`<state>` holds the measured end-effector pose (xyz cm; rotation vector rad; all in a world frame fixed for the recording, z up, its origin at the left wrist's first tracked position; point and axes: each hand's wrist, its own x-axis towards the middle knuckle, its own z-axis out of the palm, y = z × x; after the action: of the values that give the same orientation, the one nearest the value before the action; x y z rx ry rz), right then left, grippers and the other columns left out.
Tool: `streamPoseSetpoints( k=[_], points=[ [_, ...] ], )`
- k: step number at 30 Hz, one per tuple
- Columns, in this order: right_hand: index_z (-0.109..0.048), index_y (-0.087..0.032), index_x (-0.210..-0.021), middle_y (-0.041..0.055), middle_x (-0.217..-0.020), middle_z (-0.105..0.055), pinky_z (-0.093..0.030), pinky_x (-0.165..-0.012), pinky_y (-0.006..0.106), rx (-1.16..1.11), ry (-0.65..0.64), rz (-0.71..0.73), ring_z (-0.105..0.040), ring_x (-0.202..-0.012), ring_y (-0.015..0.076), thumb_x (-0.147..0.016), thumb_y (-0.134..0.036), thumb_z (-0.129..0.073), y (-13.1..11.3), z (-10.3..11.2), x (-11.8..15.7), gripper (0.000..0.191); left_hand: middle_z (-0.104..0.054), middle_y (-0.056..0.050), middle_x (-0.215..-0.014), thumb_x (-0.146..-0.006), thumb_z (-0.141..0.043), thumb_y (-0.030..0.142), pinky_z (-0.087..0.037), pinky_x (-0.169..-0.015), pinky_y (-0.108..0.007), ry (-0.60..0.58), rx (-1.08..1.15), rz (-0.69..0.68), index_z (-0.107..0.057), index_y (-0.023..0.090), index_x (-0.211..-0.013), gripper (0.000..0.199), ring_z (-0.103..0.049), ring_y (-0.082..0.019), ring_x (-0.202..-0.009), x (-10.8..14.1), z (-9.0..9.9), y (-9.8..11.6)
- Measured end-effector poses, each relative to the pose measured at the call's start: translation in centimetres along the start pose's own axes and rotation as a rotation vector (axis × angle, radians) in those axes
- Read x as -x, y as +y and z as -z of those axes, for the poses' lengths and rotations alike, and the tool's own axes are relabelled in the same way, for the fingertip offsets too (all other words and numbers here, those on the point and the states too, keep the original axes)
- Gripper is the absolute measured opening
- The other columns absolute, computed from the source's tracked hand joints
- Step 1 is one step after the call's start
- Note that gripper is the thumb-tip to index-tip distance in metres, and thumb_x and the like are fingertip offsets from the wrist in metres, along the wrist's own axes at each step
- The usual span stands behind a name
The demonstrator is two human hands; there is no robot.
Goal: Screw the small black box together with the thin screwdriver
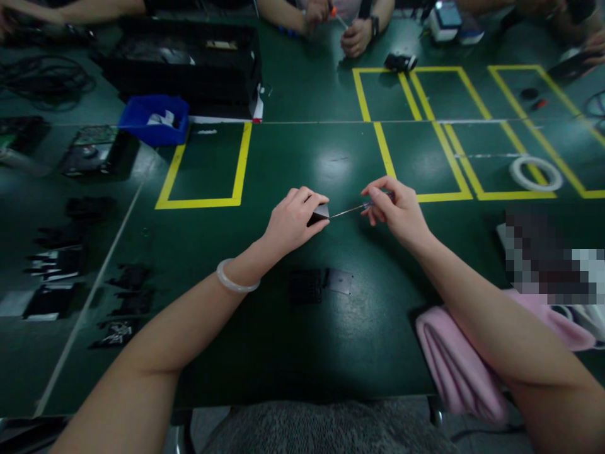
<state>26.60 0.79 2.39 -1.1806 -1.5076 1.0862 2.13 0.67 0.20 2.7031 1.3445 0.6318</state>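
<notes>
My left hand (297, 217) grips a small black block-like part (319, 214) with a grey face, held just above the green table. My fingers cover much of it, so its kind is unclear. In my right hand (397, 205) is a screwdriver (348, 211), its thin shaft pointing left. The tip meets the edge of the black part near my left thumb. Below my hands lie a flat black square piece (305, 287) and, beside it, a thin dark plate (339, 281).
Black parts (127, 299) lie in groups on the left. A blue bin (158, 120) stands before a large black case (189, 69). To the right are a white tape roll (535, 173) and a pink cloth (458, 359). A person's hands (357, 38) work across the table.
</notes>
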Motion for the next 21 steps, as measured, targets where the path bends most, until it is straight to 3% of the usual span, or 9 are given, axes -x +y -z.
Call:
streamPoseSetpoints(
  k=[3,10,16,21],
  points=[
    [-0.060,-0.026,-0.086,-0.0111,-0.043,-0.039,-0.057,-0.062,0.036,0.015,0.001,-0.009,-0.053,-0.041,0.0136,-0.093,-0.049,-0.068,0.1,0.0,0.0,0.026,-0.066,-0.011,-0.120,-0.097,-0.069,0.030,-0.052,-0.094,-0.041,-0.006,0.007,0.008,-0.061,0.017,-0.127,0.033,-0.060,-0.029,-0.111,0.0,0.1,0.0],
    [-0.057,-0.026,-0.095,-0.0104,-0.050,-0.049,-0.059,-0.060,0.034,-0.031,0.009,0.013,-0.052,-0.043,0.0127,-0.090,-0.042,-0.073,0.6,0.1,-0.2,0.024,-0.066,-0.011,-0.120,-0.096,-0.072,0.029,-0.052,-0.094,-0.039,-0.001,0.007,0.005,-0.062,0.016,-0.127,0.035,-0.060,-0.028,-0.110,-0.1,0.0,-0.1],
    [-0.060,-0.024,-0.085,-0.0106,-0.043,-0.040,-0.055,-0.054,0.032,-0.001,0.026,0.026,-0.050,-0.038,0.0120,-0.092,-0.061,-0.069,1.3,0.2,-0.4,0.039,-0.067,-0.010,-0.119,-0.096,-0.072,0.029,-0.052,-0.094,-0.039,0.005,-0.005,0.005,-0.062,0.017,-0.126,0.033,-0.060,-0.028,-0.111,0.0,-0.1,-0.1],
    [-0.059,-0.027,-0.091,-0.0104,-0.046,-0.045,-0.056,-0.053,0.033,-0.037,0.014,0.056,-0.049,-0.039,0.0123,-0.090,-0.060,-0.073,1.4,0.2,-0.4,0.036,-0.067,-0.010,-0.119,-0.096,-0.072,0.029,-0.053,-0.093,-0.039,0.011,-0.005,0.002,-0.062,0.017,-0.126,0.033,-0.061,-0.028,-0.111,0.1,-0.1,-0.1]
  ],
)
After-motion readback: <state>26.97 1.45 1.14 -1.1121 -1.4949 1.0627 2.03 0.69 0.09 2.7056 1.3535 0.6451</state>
